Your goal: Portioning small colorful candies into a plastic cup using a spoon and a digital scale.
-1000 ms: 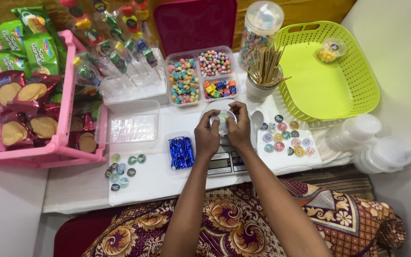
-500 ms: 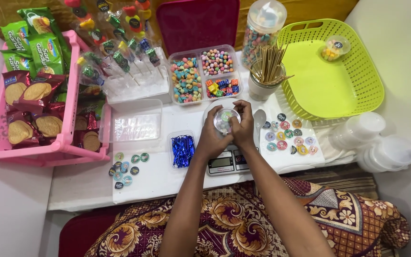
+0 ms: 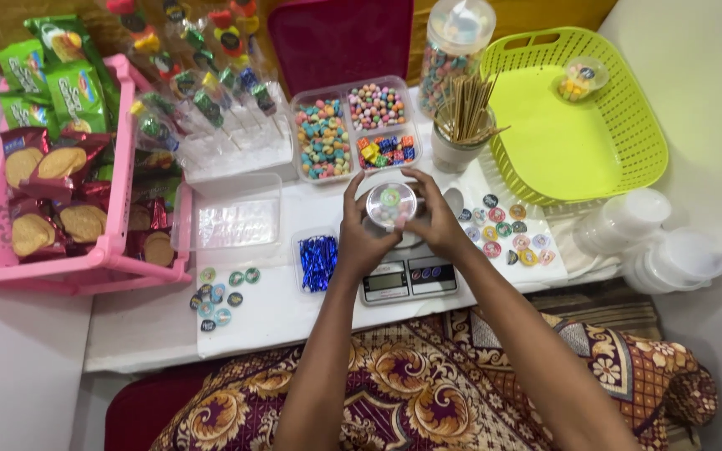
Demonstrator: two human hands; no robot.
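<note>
A: What's nearest?
B: A digital kitchen scale at the table edge. Just above it, the left hand and right hand grip a small round clear candy cup between their fingers.
A: Lifted?
B: Yes, held over the scale.
A: Beyond?
B: A divided candy tray, then a green basket.

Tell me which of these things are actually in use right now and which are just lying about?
In use:
left hand
right hand
small clear tub, held by both hands
kitchen scale just beneath

Lying about:
green basket
pink crate of biscuit packs
wooden sticks
round stickers
</note>
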